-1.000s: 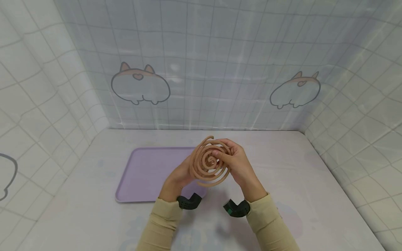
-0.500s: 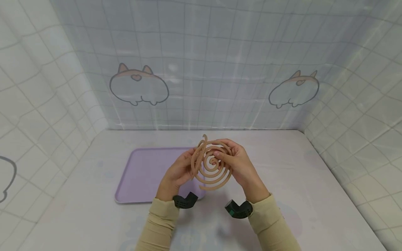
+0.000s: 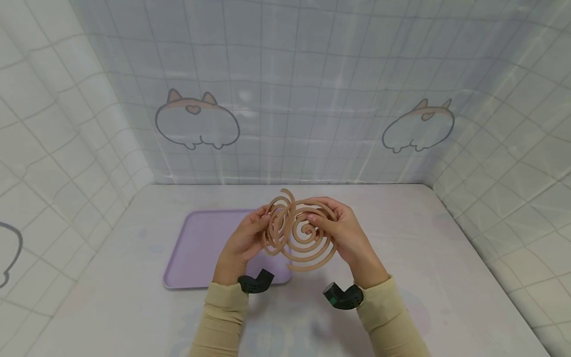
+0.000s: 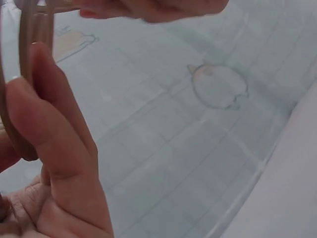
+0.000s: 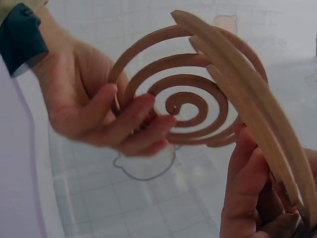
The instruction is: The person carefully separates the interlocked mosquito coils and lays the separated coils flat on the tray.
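Two tan mosquito coils are held up over the table in the head view, one in each hand. My left hand (image 3: 241,240) pinches the left coil (image 5: 173,60) at its outer rings between thumb and fingers. My right hand (image 3: 350,235) grips the right coil (image 3: 308,269), its thumb lying across the rings near the centre. Where they meet, the coils overlap and cross at an angle; whether their rings still interlock, I cannot tell. The right wrist view has the left coil's spiral face-on and the right coil (image 5: 257,104) nearly edge-on.
A lilac tray (image 3: 209,248) lies on the white table (image 3: 134,317), left of and partly behind the left hand. Grid-patterned curtains (image 3: 308,99) with corgi drawings enclose the table at the back and both sides. Each wrist carries a black camera (image 3: 343,297).
The coils were stacked nearly flat together a second ago. My left hand has moved left and turned its coil away, so the two now spread apart at an angle. My right hand has shifted slightly right.
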Tool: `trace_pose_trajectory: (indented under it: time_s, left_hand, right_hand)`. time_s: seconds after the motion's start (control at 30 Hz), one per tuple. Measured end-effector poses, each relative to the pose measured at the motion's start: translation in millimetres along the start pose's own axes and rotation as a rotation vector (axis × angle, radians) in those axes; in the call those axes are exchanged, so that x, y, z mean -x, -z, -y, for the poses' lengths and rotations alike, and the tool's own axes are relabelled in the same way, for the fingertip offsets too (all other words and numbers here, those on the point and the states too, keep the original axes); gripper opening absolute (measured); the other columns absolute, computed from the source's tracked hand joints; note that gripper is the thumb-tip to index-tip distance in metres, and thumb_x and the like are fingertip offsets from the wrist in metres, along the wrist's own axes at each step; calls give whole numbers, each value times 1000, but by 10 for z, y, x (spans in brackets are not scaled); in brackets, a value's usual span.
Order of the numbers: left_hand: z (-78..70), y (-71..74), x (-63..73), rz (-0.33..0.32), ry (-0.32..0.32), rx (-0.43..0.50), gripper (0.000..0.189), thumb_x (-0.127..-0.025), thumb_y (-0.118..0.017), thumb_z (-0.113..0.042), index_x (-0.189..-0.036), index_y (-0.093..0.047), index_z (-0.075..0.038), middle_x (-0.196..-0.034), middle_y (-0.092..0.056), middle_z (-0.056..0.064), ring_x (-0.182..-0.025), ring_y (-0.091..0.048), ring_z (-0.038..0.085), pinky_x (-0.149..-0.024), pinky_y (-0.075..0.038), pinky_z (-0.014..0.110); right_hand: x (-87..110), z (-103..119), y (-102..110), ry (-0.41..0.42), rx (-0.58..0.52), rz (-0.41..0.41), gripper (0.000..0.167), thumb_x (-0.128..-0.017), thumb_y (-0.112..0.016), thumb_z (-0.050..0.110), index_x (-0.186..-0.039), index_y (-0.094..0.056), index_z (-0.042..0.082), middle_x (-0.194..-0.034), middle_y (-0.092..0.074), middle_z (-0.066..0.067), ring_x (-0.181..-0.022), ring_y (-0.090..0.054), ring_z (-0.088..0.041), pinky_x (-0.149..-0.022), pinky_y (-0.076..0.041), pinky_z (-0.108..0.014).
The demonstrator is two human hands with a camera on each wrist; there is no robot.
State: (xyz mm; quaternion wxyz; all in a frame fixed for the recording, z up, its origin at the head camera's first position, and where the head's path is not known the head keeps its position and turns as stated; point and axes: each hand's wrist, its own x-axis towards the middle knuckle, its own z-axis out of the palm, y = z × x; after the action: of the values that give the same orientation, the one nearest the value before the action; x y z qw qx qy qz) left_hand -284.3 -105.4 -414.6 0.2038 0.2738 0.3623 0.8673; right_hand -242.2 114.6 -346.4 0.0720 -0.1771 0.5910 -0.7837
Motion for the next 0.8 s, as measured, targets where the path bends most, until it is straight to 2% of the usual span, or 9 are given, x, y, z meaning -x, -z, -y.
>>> trace_pose_trajectory:
  time_s: [0.17,0.27,0.37,0.5,0.63,0.8]
  left_hand:
    - [-125,-30,52,-46,-38,-96,22,-98,-32,3,-108,-50,-5,-92,-62,2,-78,-61,8,-64,-51,19]
    - [-169,-55,63,-63,-63,-139,21,-98,-34,3,-107,-51,-4,-89,-64,2,-74,-62,8,-60,-51,20]
    - [-181,-85,60,-103,-69,-159,21,-97,-34,4,-106,-52,-5,-90,-65,2,-74,-62,8,-59,-51,20]
    - [-179,-124,54,-187,-85,-181,20,-97,-36,3,-107,-51,-5,-89,-66,1,-72,-62,8,-56,-50,19]
    - [-196,-150,59,-228,-122,-186,18,-97,-37,2,-107,-50,-5,-88,-67,2,-65,-61,8,-49,-48,18]
    - [-237,-179,66,-271,-132,-207,18,-97,-38,2,-107,-50,-6,-86,-68,2,-63,-62,9,-48,-48,18]
  right_hand:
    - [1,13,46,-6,56,-26,35,-89,-57,-1,-123,-50,-4,-92,-69,-2,-67,-64,-11,-53,-48,-21]
    - [4,12,60,-8,37,-32,37,-90,-56,-1,-125,-48,-4,-91,-69,-3,-67,-65,-11,-53,-48,-21]
    - [17,-6,63,-29,-74,-16,39,-91,-54,-2,-129,-43,-5,-94,-69,-6,-72,-65,-13,-58,-49,-21]
    - [48,-73,73,-81,-254,12,44,-92,-51,-2,-134,-37,-2,-100,-67,-9,-80,-64,-14,-67,-50,-23]
    - [75,-155,104,-113,-317,43,31,-94,-48,-2,-124,-44,-1,-95,-68,-7,-77,-64,-15,-71,-51,-26]
    - [97,-210,150,-151,-287,28,15,-95,-45,-2,-107,-52,0,-95,-69,-9,-78,-67,-17,-70,-53,-29]
